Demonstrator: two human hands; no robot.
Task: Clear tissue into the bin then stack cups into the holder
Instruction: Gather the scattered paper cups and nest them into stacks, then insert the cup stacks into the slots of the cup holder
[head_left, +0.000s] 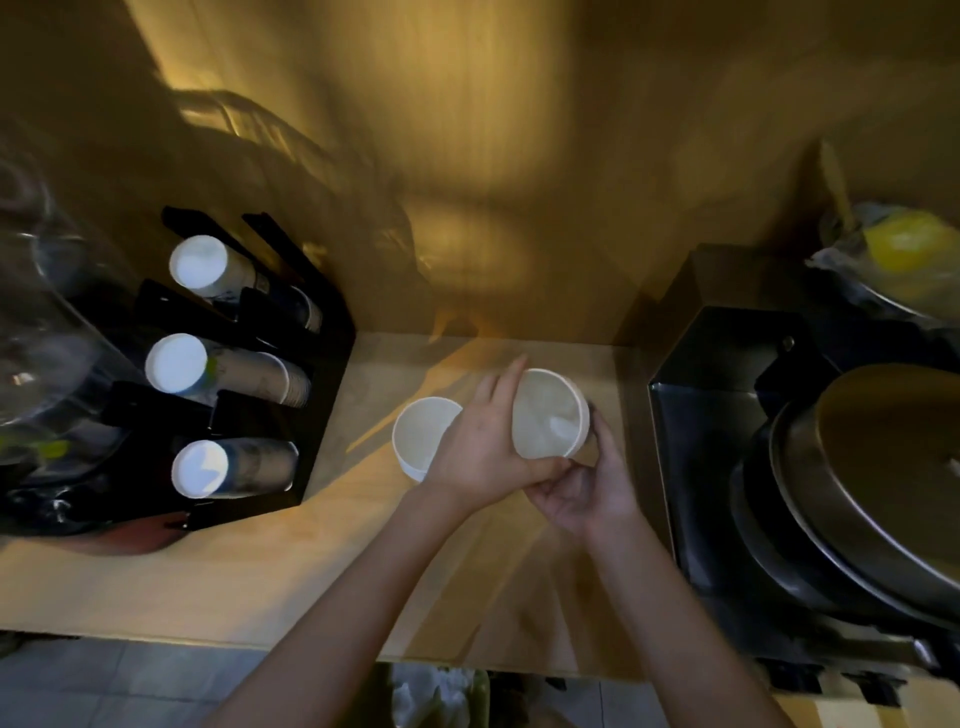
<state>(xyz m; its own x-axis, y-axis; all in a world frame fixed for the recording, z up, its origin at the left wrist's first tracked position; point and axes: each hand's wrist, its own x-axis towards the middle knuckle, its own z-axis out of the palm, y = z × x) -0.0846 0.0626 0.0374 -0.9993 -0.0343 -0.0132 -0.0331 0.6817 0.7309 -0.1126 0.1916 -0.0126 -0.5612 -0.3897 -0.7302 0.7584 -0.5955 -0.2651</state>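
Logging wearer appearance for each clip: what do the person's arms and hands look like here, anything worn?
Both forearms are bare right to the bottom of the picture, with no sleeves showing. The left hand and right hand have no gloves, and no rings, watch or bracelet that I can make out.

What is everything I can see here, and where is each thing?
cup holder: one, black, left on the counter.
cup stacks: three, white, lying in the holder's slots, bottoms toward the camera.
loose cups: two, white; one on the counter behind the left hand, one tilted between both hands.
counter: one, light wood.
black box: one, right of the cups.
metal pans: several stacked, dark and steel, far right.
yellow item in plastic: one, top right.
left hand: on the tilted cup's left side.
right hand: under that cup's lower right edge.
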